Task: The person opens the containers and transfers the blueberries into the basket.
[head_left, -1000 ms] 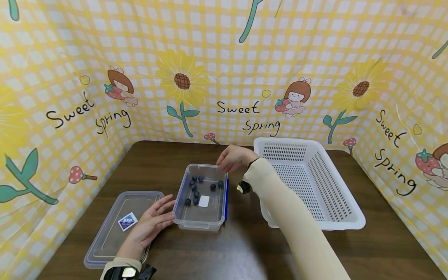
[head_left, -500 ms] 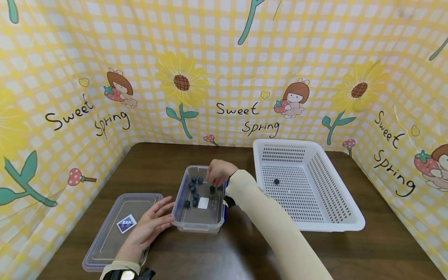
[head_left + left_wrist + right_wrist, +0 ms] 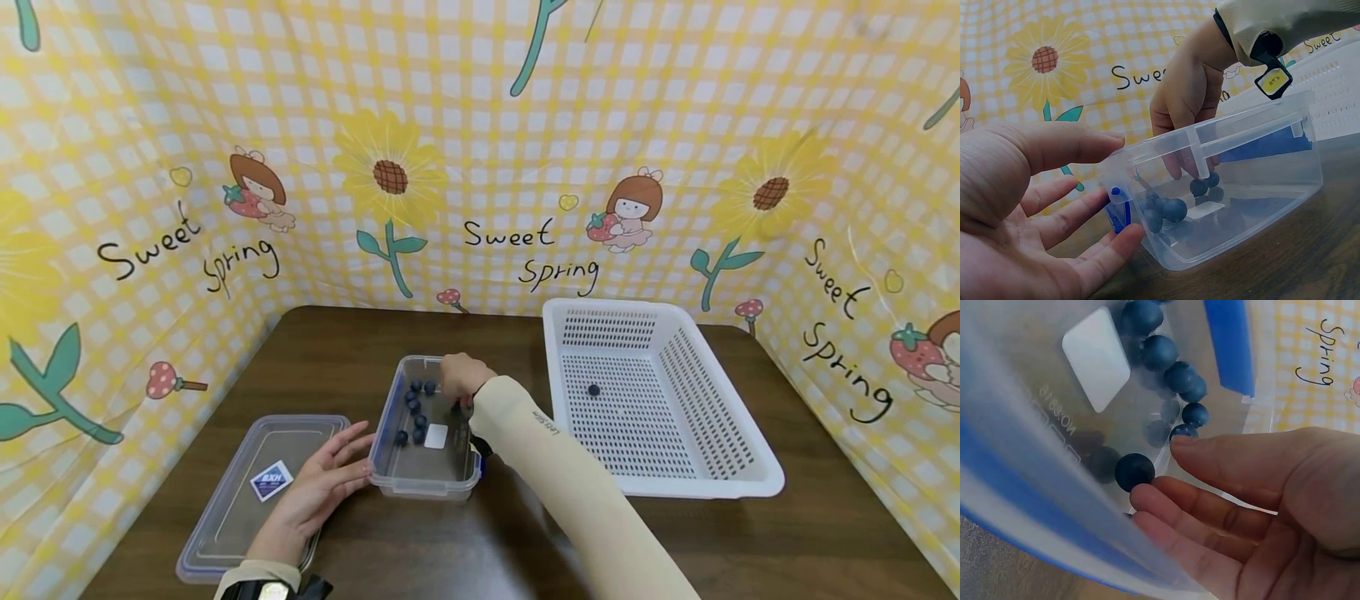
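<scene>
A clear plastic box on the table holds several dark blueberries, mostly along its left side. My right hand reaches down into the box at its right side. In the right wrist view, its fingertips are right at a single blueberry, while the thumb stays apart from it. My left hand rests against the box's left side with fingers extended, at the blue clip in the left wrist view.
A white perforated basket stands on the right, with one blueberry in it. The box's clear lid with a blue label lies left, partly under the left forearm. A checked cloth rises behind the table.
My right hand has moved from the box's back right corner down into the box. The basket's blueberry has come into view beside the sleeve. My left hand has stayed put.
</scene>
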Demonstrator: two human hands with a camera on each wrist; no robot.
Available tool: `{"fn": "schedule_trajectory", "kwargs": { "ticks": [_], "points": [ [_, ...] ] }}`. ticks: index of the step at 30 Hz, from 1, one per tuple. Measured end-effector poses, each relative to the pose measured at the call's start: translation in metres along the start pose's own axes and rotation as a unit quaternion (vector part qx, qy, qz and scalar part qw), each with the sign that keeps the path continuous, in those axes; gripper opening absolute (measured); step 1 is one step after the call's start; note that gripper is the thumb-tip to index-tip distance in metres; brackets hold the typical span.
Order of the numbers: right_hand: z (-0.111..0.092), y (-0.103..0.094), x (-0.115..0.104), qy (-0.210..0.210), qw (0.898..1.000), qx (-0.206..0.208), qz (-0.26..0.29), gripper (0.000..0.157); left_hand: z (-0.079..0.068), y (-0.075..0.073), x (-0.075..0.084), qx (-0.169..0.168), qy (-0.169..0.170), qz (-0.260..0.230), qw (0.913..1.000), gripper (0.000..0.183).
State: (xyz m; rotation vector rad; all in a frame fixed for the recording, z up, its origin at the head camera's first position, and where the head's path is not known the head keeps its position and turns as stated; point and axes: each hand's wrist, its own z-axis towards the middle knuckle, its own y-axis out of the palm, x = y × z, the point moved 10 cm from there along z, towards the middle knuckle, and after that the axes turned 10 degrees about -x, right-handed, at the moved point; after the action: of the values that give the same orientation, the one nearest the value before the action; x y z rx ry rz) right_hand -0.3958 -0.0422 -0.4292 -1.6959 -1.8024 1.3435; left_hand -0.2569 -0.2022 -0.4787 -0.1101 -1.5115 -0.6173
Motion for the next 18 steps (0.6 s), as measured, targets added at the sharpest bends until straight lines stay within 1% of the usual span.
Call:
{"fn": "schedule_trajectory", "kwargs": {
  "ticks": [2,7,11,15,18],
  "points": [
    [0.0011,0.0005,0.0009,0.006,1.0,0.002,-0.012,0.021,0.0002,0.0007,0.0,-0.003,0.002,-0.002,1.0,0.053],
    [0.0005,-0.0005,0.0013,0.008,1.0,0.006,-0.004,0.018,-0.0005,0.0012,0.0006,-0.007,0.007,-0.006,0.9999,0.053],
    [-0.0006,-0.0011,0.002,0.006,1.0,0.002,0.006,0.014,-0.0003,0.0009,0.0009,-0.002,0.006,-0.002,1.0,0.053],
    [-0.0026,-0.0009,0.0048,0.017,1.0,-0.004,0.014,0.006,0.0002,0.0004,0.0005,0.005,0.001,0.005,1.0,0.053],
    [-0.0032,0.0004,0.0061,0.028,0.999,-0.01,0.015,0.004,-0.0005,0.0005,0.0006,0.007,0.0,0.004,1.0,0.054]
  ]
}}
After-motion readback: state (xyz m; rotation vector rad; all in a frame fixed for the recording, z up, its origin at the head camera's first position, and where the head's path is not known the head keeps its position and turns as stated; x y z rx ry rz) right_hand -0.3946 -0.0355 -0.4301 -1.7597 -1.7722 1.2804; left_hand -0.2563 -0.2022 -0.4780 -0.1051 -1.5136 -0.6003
